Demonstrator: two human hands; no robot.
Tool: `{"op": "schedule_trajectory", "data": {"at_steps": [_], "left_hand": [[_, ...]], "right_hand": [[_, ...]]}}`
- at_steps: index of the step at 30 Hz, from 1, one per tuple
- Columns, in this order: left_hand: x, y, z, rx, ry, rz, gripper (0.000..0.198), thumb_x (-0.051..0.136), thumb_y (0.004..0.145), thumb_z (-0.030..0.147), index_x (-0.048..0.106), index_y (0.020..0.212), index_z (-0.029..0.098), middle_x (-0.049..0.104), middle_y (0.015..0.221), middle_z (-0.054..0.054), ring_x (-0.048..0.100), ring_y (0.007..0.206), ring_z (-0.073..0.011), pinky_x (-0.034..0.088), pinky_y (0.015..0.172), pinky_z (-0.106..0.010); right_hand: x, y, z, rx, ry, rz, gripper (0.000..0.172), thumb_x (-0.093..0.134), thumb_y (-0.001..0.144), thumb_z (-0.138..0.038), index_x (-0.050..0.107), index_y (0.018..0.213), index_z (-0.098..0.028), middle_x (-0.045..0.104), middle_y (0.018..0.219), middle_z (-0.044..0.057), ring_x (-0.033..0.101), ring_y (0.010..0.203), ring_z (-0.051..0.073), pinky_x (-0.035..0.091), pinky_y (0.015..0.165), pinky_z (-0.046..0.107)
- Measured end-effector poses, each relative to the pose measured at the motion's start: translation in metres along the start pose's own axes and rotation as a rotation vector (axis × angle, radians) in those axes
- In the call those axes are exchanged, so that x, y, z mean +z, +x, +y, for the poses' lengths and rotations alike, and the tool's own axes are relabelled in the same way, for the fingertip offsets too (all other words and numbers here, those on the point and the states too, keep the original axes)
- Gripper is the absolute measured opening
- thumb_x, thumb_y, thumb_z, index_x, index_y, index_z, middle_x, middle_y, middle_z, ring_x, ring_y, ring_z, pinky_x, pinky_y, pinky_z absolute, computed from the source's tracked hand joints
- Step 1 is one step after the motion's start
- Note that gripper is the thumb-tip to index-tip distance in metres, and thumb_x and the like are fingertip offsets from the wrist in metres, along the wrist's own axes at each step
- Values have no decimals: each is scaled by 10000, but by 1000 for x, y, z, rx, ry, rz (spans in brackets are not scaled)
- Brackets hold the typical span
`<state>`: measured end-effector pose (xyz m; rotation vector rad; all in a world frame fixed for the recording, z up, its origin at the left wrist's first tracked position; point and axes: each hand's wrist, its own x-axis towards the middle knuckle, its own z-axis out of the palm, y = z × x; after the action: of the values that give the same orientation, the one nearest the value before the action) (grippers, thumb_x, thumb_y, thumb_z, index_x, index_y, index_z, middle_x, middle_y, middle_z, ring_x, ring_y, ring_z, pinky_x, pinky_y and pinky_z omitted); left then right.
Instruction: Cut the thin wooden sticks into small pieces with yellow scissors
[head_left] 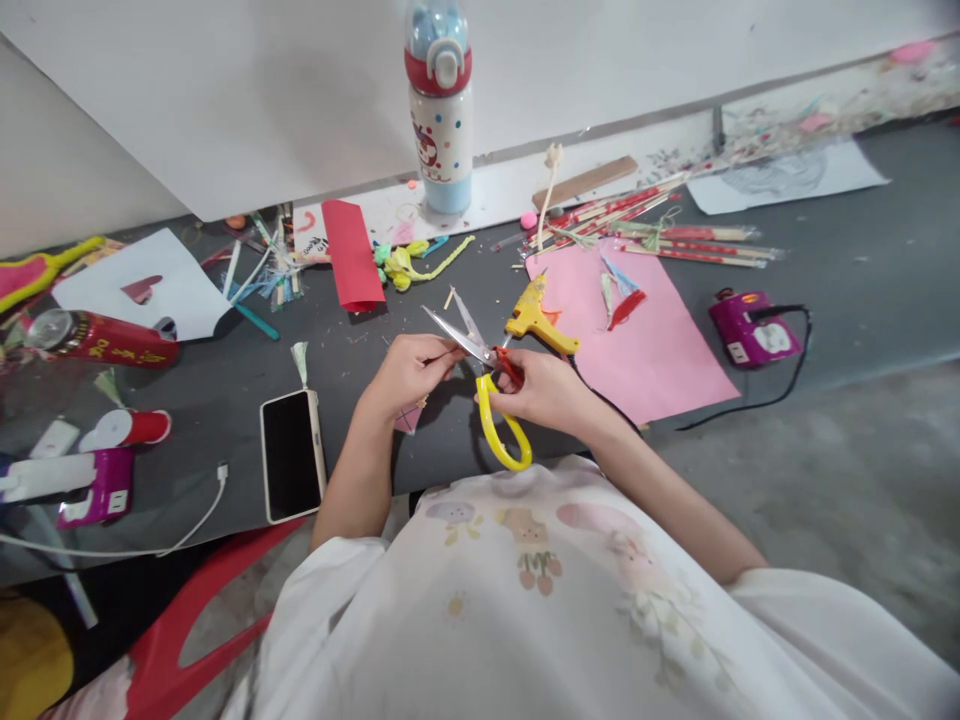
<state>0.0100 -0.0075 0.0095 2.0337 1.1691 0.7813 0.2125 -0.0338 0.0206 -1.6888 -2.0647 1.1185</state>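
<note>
1. Yellow-handled steel scissors, blades apart, sit in the right hand's grasp over the near-middle of the dark grey table.
2. Left hand: fingers bent together, just left of the blades; whether they pinch anything, I can't tell.
3. Snipping seems under way; the next cut calls for clear left fingertips.

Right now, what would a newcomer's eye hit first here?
Probably the yellow-handled scissors in the right hand, blades parted, at front centre. Next, likely the tall red-collared bottle standing at the back, then the big pink sheet lying further right.
</note>
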Motion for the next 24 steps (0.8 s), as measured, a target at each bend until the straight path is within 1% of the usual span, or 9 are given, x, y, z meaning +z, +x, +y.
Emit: {"op": "schedule_trajectory", "data": {"at_steps": [5, 11, 15, 18, 20, 22, 24], "left_hand": [[-1, 1, 0, 1, 38, 36, 397, 505, 846, 291, 516, 478, 143, 525, 493, 15, 457, 484, -64, 349, 508, -199], [-3, 1, -7, 13, 146, 66, 386, 477, 868, 303, 516, 515, 152, 483, 487, 24, 438, 485, -70, 324, 509, -212], [-2, 0, -10, 32, 209, 95, 386, 457, 884, 327, 537, 546, 159, 481, 490, 20, 431, 483, -79, 320, 508, -221], [-1, 1, -10, 61, 276, 88, 376, 446, 890, 338, 575, 584, 162, 517, 503, 12, 458, 488, -87, 333, 514, -221], [2, 1, -10, 64, 331, 85, 338, 443, 892, 332, 620, 658, 164, 576, 555, -2, 509, 533, -98, 361, 545, -220], [4, 1, -9, 47, 388, 125, 279, 459, 887, 327, 656, 767, 169, 644, 656, -24, 568, 618, -114, 389, 593, -224], [7, 0, -10, 49, 434, 174, 249, 471, 883, 326, 666, 844, 177, 675, 729, -36, 597, 682, -127, 403, 625, -229]], "right_hand": [[-3, -1, -2, 20, -34, -6, 275, 584, 661, -458, 508, 656, -194, 551, 585, -32, 445, 523, 94, 295, 524, 236], [-6, -1, -2, 42, -98, -54, 349, 519, 703, -507, 455, 569, -191, 441, 504, -28, 357, 484, 92, 220, 480, 259], [-5, -1, 2, 47, -125, -49, 386, 519, 702, -520, 416, 534, -188, 393, 475, -31, 307, 461, 84, 192, 465, 264], [-3, -2, 6, 53, -91, -36, 383, 528, 692, -526, 440, 542, -184, 396, 479, -33, 310, 459, 81, 196, 458, 257], [-2, -2, 8, 62, -64, -27, 363, 531, 692, -518, 469, 566, -184, 415, 491, -33, 328, 465, 83, 212, 461, 252], [-2, -3, 9, 65, -48, -15, 346, 535, 695, -507, 479, 581, -185, 432, 500, -34, 342, 471, 83, 227, 467, 249], [-3, -4, 8, 59, -39, -5, 342, 535, 701, -503, 473, 587, -186, 447, 507, -36, 354, 473, 83, 238, 470, 246]]}}
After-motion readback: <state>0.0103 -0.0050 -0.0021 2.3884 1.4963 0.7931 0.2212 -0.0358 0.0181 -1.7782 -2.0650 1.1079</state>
